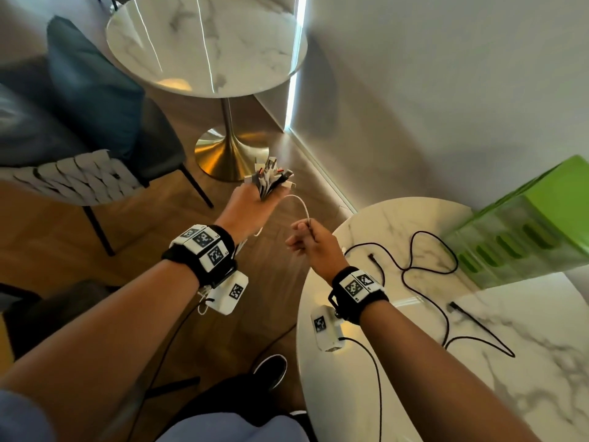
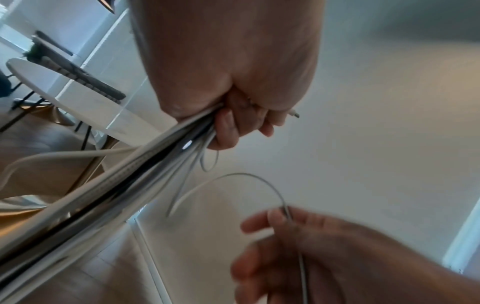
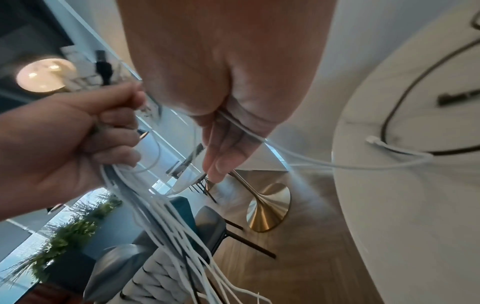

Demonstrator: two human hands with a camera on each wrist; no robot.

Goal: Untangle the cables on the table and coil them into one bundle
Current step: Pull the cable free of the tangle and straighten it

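Note:
My left hand (image 1: 255,202) is held out over the floor and grips a bundle of cables (image 1: 271,180) with their plugs sticking up past the fingers. Under the fist the bundle (image 2: 124,185) hangs down in several white strands and one dark strand (image 3: 166,226). My right hand (image 1: 310,240) pinches a thin white cable (image 1: 301,205) that arches over to the left hand. That white cable (image 3: 298,156) trails back to the marble table (image 3: 402,205), where its plug (image 3: 374,142) lies. A black cable (image 1: 427,282) lies looped on the table (image 1: 398,393).
A green box (image 1: 526,224) stands at the table's far right, against the wall. A second round marble table (image 1: 207,43) on a gold pedestal (image 1: 226,154) stands ahead. A chair with a woven back (image 1: 79,180) and dark cushions is on the left. Below is wooden floor.

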